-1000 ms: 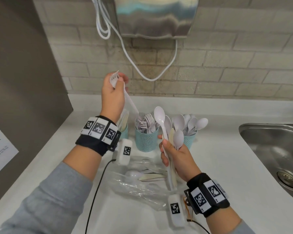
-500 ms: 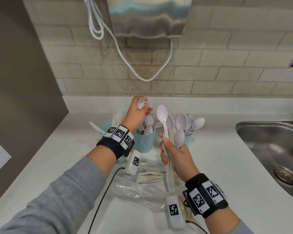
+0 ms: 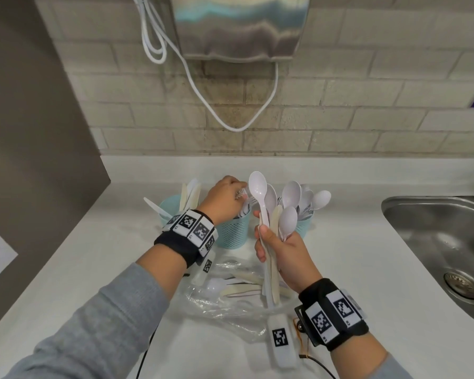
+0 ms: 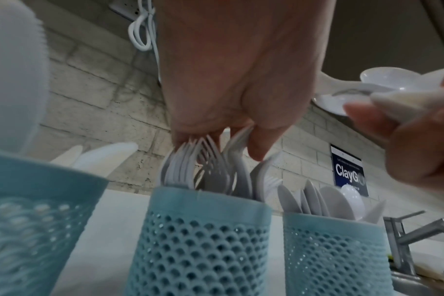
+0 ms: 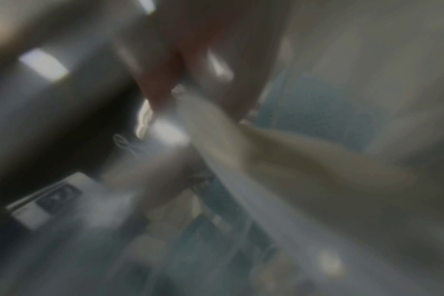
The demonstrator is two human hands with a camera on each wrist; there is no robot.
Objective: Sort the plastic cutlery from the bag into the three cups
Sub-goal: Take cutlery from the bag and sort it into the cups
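Note:
Three teal perforated cups stand in a row: the left cup holds knives, the middle cup forks, the right cup spoons. My left hand hovers over the middle cup and pinches the head of a white fork standing among the other forks. In front of the spoon cup, my right hand grips a bundle of white spoons and a cream knife, held upright. The clear bag lies on the counter under the hands with some cutlery inside. The right wrist view is blurred.
A steel sink opens on the right, with its tap behind the spoon cup. A brick wall with a metal dispenser and a white cable rises behind. A grey panel bounds the left.
My left hand has come down from high above the cups with the fork, which now stands in the middle cup. My right hand has stayed in place with its bundle.

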